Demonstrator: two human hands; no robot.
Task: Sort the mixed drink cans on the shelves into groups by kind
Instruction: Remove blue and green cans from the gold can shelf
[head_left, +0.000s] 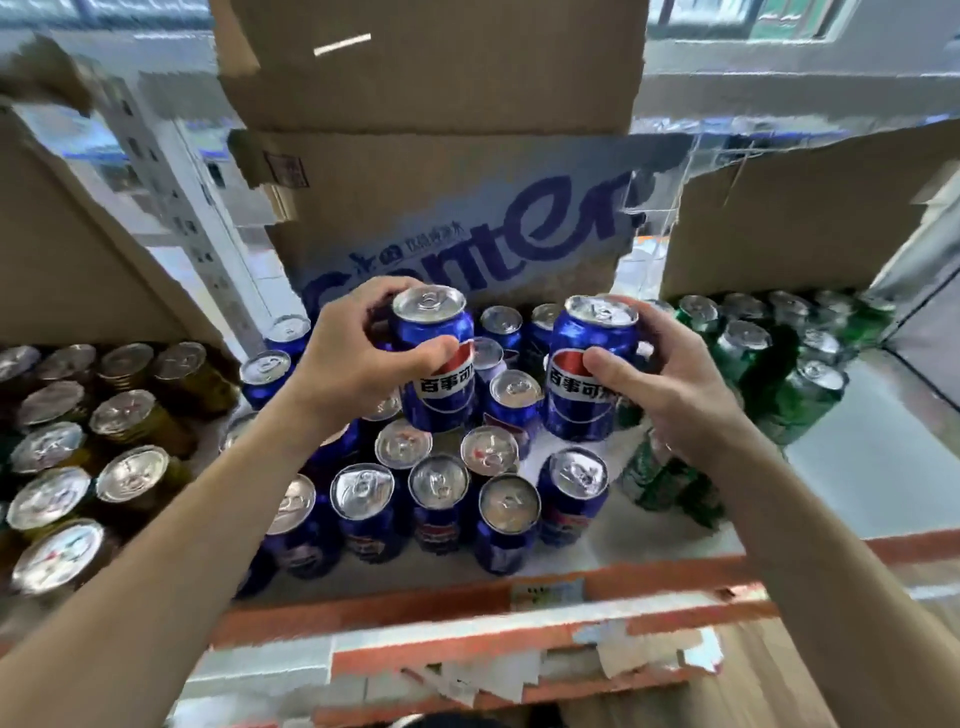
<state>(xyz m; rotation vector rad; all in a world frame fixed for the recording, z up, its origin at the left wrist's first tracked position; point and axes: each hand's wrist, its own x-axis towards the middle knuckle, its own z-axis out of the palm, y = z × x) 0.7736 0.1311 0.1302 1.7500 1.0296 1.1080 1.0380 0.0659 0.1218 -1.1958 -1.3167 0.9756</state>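
Left hand, right hand: blue cans

Premises appear to be a stockroom: orange-beamed metal shelving carries bulk drink cans among opened cardboard cartons, windows behind.

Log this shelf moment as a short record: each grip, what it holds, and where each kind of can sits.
left grip: holds left blue can, upright, above the standing ones
right grip: holds right blue can, upright
blue cans: middle of shelf
gold cans: left side
green cans: right side
shelf edge: orange, nearest the person
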